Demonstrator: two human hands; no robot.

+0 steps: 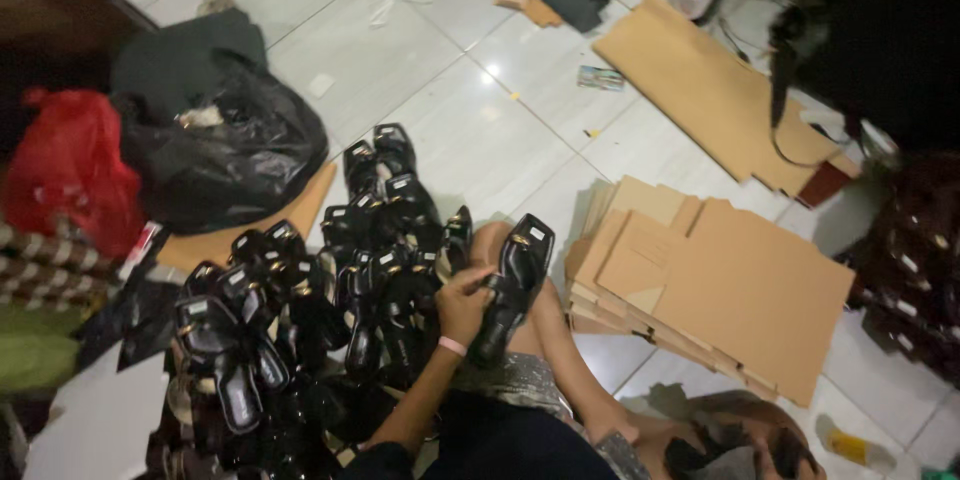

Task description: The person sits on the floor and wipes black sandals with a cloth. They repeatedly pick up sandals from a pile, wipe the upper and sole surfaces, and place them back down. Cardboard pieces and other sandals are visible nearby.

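- Now the left hand, fingers wrapped round a black sandal, lifts it clear of the sandal pile, apparently for inspection.
- Right hand out of view.

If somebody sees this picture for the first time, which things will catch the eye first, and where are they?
First comes the pile of glossy black sandals on the white tiled floor, left of centre. Beside it, the left hand grips one black sandal over the person's knee. To the right lies a stack of flattened cardboard, and at the far left a red bag.
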